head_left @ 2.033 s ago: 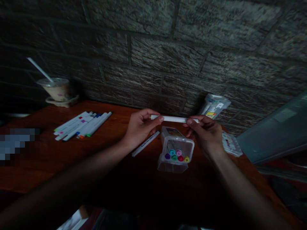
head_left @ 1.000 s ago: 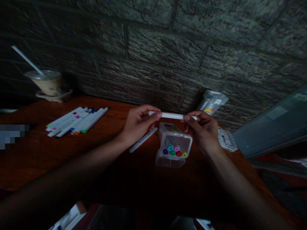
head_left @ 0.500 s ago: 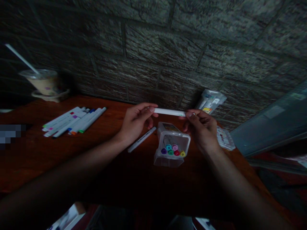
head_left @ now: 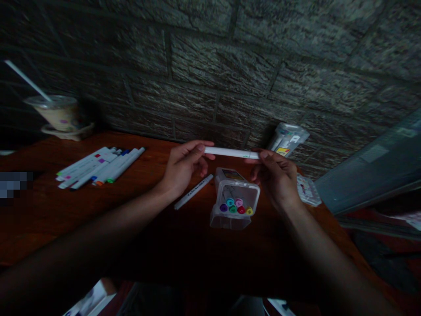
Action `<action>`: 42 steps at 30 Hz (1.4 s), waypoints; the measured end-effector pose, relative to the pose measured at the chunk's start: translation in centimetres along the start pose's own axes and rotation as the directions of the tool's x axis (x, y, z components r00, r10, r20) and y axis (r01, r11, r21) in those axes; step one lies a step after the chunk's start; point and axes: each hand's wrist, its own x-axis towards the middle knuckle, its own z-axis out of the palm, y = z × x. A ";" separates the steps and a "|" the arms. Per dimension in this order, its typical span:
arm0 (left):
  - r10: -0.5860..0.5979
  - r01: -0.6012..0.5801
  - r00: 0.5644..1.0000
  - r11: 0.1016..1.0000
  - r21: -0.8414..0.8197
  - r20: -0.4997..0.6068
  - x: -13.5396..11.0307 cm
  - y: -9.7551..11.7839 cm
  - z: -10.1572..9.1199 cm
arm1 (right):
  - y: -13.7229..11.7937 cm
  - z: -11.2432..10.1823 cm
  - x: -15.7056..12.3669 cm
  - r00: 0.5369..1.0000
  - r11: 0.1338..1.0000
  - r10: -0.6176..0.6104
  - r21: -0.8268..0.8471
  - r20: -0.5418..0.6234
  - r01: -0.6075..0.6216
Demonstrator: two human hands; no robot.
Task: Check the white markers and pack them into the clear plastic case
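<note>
I hold a white marker [head_left: 230, 152] level above the wooden table [head_left: 66, 215]. My left hand [head_left: 182, 169] pinches its left end between thumb and fingers. My right hand [head_left: 276, 177] pinches its right end. Just below the marker lies a clear plastic marker case [head_left: 234, 202] on its side, with several coloured marker caps showing in its open mouth. A single white marker [head_left: 194, 192] rests on the table under my left hand.
A row of several white markers [head_left: 98, 166] lies at the left. A lidded drink cup [head_left: 59, 113] with a straw stands at the far left by the brick wall. Another clear case [head_left: 287, 138] leans on the wall; a small card [head_left: 307, 191] lies beside my right hand.
Both hands kept hold of the white marker. The fingers shifted slightly along it, and my view drifted a little to the right and up.
</note>
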 end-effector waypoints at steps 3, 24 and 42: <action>-0.014 0.014 1.000 1.000 -0.016 -0.002 0.0 0.1 0.1 | -0.1 -0.1 0.0 1.000 1.000 0.013 -0.009 0.006 -0.013; -0.063 0.065 0.998 0.993 -0.095 0.021 0.0 0.5 0.0 | -0.3 -0.4 0.1 0.999 0.999 0.048 0.022 0.015 -0.048; 0.129 -0.137 0.990 0.975 0.173 0.059 0.0 0.0 0.3 | 0.0 -0.1 0.1 0.999 1.000 -0.030 -0.009 -0.042 0.029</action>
